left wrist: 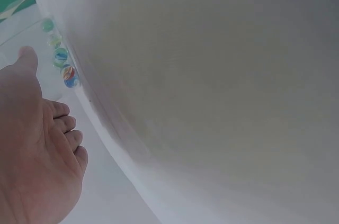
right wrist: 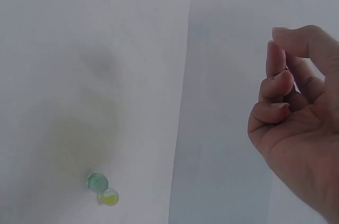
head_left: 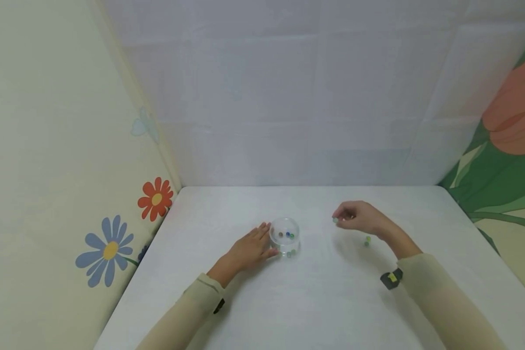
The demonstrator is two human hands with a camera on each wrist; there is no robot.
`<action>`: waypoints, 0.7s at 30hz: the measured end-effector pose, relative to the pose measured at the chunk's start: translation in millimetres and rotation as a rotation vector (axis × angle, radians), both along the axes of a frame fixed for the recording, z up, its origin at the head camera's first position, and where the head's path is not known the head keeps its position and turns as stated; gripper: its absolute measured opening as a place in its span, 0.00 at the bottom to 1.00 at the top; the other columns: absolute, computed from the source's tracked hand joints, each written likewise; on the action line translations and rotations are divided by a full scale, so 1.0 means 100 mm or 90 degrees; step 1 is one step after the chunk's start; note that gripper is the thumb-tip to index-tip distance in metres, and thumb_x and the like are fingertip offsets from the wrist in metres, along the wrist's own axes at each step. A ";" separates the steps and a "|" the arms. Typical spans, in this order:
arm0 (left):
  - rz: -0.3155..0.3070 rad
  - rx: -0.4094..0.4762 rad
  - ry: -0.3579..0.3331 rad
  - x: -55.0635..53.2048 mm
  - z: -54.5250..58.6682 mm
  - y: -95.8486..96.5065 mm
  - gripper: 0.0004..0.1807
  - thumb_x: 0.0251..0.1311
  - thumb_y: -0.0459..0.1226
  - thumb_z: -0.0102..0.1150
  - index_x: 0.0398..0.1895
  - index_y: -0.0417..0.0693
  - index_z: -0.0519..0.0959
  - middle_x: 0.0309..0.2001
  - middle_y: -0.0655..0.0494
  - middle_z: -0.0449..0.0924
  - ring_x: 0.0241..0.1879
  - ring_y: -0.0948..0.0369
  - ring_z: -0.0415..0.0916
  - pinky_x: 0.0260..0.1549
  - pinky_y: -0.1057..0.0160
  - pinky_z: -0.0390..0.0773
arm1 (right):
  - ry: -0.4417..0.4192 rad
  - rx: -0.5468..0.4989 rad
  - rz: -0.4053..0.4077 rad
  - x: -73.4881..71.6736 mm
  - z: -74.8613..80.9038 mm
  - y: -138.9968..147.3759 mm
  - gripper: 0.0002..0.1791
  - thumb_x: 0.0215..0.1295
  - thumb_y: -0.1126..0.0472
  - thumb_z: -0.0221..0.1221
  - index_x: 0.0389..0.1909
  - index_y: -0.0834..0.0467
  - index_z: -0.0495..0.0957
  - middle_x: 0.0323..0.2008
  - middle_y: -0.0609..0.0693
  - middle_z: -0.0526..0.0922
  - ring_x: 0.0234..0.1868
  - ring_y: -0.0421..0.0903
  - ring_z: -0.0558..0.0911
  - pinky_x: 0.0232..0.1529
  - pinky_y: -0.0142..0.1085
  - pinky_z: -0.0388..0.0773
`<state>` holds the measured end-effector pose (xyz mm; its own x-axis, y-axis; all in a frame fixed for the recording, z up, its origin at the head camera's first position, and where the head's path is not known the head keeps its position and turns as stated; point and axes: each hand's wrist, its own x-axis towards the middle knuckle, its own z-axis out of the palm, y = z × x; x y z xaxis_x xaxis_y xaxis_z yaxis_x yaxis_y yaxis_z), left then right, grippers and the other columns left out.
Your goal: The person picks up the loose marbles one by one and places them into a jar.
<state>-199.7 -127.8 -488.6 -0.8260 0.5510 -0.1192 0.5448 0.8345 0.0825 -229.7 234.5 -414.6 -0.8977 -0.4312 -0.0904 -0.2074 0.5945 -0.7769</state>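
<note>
A clear round bowl (head_left: 284, 232) stands on the white table with several coloured glass marbles (left wrist: 61, 55) in it. My left hand (head_left: 250, 247) rests against the bowl's left side, fingers straight and thumb near its front. To the right of the bowl, my right hand (head_left: 359, 217) is raised above the table and pinches a pale green marble (head_left: 335, 220) between thumb and fingertips. In the right wrist view that marble is hidden by the fingers. Beneath the right hand lie a green marble (right wrist: 98, 182) and a yellow marble (right wrist: 109, 197), touching each other.
The white table (head_left: 315, 301) ends at a white cloth backdrop (head_left: 288, 107). A flowered panel (head_left: 48, 146) borders the left side, and a panel with a large printed flower (head_left: 516, 121) borders the right. Dark bands sit at both wrists.
</note>
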 end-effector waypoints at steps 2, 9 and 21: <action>0.000 -0.005 0.003 0.00 0.01 0.00 0.46 0.75 0.62 0.39 0.79 0.35 0.53 0.80 0.42 0.51 0.80 0.51 0.45 0.79 0.55 0.49 | 0.001 -0.004 0.004 -0.01 0.00 -0.02 0.09 0.66 0.63 0.65 0.45 0.59 0.83 0.38 0.51 0.82 0.41 0.48 0.77 0.41 0.38 0.79; -0.001 0.001 0.006 0.02 0.02 0.00 0.46 0.75 0.62 0.40 0.78 0.34 0.53 0.79 0.42 0.51 0.80 0.50 0.46 0.79 0.55 0.50 | -0.004 -0.011 0.014 -0.02 0.01 -0.12 0.10 0.65 0.64 0.65 0.46 0.60 0.83 0.38 0.50 0.82 0.41 0.48 0.78 0.42 0.39 0.79; -0.005 0.001 0.007 0.01 0.01 -0.01 0.45 0.75 0.62 0.40 0.78 0.34 0.53 0.79 0.41 0.51 0.80 0.50 0.46 0.79 0.54 0.50 | 0.035 -0.010 0.053 -0.08 0.03 -0.26 0.09 0.64 0.64 0.66 0.44 0.59 0.83 0.38 0.50 0.84 0.40 0.46 0.78 0.40 0.37 0.80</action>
